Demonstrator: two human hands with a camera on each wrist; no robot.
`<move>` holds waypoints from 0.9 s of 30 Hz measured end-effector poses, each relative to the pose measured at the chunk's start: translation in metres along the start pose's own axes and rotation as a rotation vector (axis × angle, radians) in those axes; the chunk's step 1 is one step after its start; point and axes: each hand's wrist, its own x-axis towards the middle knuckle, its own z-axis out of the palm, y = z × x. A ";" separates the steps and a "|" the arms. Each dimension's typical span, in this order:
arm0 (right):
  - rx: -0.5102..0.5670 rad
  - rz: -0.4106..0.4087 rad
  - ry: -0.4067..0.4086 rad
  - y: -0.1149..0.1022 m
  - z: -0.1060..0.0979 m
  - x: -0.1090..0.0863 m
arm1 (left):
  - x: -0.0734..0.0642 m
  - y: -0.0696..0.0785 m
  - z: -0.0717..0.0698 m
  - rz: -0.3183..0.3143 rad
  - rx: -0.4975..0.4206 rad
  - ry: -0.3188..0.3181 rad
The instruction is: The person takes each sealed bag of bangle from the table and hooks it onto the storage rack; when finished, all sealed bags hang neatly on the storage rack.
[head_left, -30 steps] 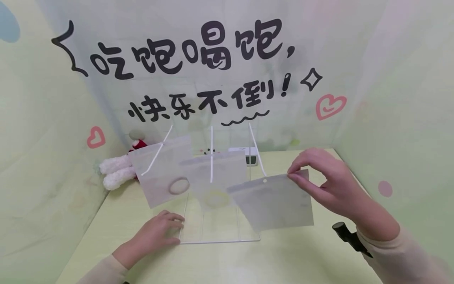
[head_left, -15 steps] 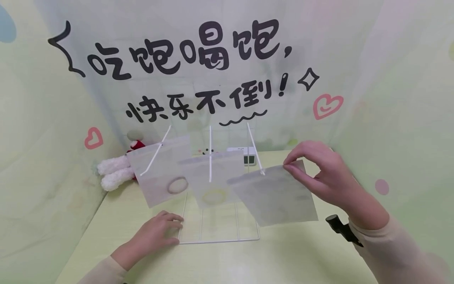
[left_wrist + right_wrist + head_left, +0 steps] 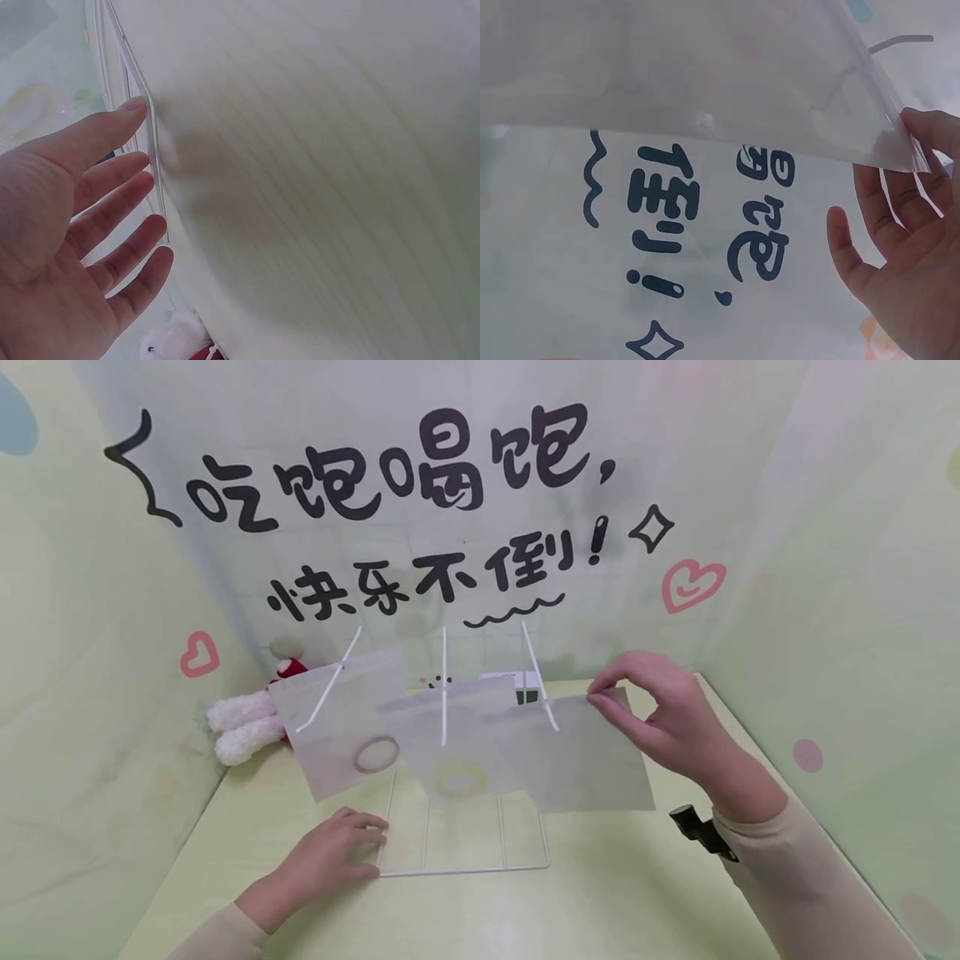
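Note:
My right hand (image 3: 663, 714) pinches the top right corner of a translucent plastic bag (image 3: 588, 760) between thumb and fingers. The bag lies along the right prong of a white wire rack (image 3: 480, 868), and the prong's tip (image 3: 553, 722) shows in front of it. In the right wrist view, the bag's corner (image 3: 889, 154) sits between thumb and fingers. My left hand (image 3: 330, 852) rests its fingertips at the left side of the rack's base, fingers loosely extended. Another bag (image 3: 337, 718) with a brownish ring hangs on the left prong, and one (image 3: 457, 735) with a yellow ring on the middle prong.
A white plush toy (image 3: 243, 727) with red on it lies behind the rack at the left. Behind the right prong stands a small white device (image 3: 528, 681). A printed curtain (image 3: 750, 485) encloses the pale tabletop (image 3: 480, 918).
My right hand has moved up and left, carrying the bag back along the right prong, so the prong's tip now sticks out in front. The left hand stays at the base.

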 end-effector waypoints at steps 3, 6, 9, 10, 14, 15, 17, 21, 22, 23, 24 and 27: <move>-0.011 0.046 -0.004 0.005 0.004 0.001 | -0.001 0.000 0.001 -0.001 0.004 0.004; -0.018 0.082 -0.010 0.010 0.008 0.002 | -0.002 -0.001 0.002 0.003 0.015 0.009; -0.014 0.101 -0.001 0.016 0.012 0.003 | -0.002 -0.002 0.003 0.005 0.023 0.012; -0.012 0.103 0.006 0.018 0.013 0.003 | -0.001 -0.002 0.003 0.004 0.023 0.013; -0.007 0.116 0.030 0.025 0.017 0.001 | -0.001 -0.002 0.003 0.003 0.022 0.017; -0.009 0.116 0.038 0.027 0.018 0.001 | -0.001 -0.002 0.003 0.004 0.022 0.018; -0.005 0.120 0.047 0.031 0.020 0.000 | -0.001 -0.002 0.003 0.003 0.024 0.021; 0.003 0.122 0.054 0.035 0.023 -0.002 | -0.001 -0.002 0.003 0.003 0.027 0.022; 0.009 0.125 0.052 0.036 0.023 -0.003 | -0.001 -0.002 0.003 0.003 0.026 0.021; 0.014 0.132 0.048 0.036 0.023 -0.004 | -0.001 -0.002 0.003 0.003 0.024 0.020; 0.012 0.133 0.048 0.036 0.023 -0.005 | -0.001 -0.002 0.003 0.002 0.023 0.019; 0.010 0.153 0.049 0.034 0.019 -0.008 | -0.001 -0.001 0.003 0.001 0.016 0.017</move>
